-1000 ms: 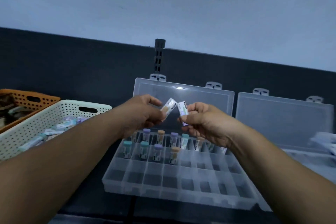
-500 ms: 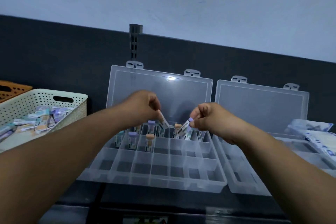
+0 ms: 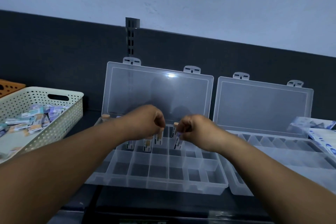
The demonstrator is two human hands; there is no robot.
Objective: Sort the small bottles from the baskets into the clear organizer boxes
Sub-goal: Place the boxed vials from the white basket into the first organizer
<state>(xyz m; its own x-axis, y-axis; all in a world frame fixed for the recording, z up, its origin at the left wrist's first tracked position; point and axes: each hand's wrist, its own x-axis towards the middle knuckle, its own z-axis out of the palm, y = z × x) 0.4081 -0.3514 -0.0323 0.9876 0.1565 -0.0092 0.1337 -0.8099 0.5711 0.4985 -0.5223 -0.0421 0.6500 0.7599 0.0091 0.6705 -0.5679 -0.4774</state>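
A clear organizer box (image 3: 163,178) lies open at the centre, its lid leaning back against the dark panel. Several small labelled bottles stand in its far compartments, partly hidden by my hands. My left hand (image 3: 145,123) pinches the top of a small bottle with an orange cap (image 3: 158,138), lowered upright into a second-row compartment. My right hand (image 3: 196,129) pinches a bottle with a purple cap (image 3: 177,142), tilted over the neighbouring compartment. A cream perforated basket (image 3: 60,129) at the left holds several more bottles.
A second clear organizer box (image 3: 272,151) stands open to the right, with white and blue packets (image 3: 320,132) lying on its far right side. An orange basket (image 3: 9,87) peeks out behind the cream one. The dark table edge runs along the bottom.
Both hands came down from in front of the lid to the box's second row, carrying one bottle each. The bottles went from held up and tilted to lowered into compartments.
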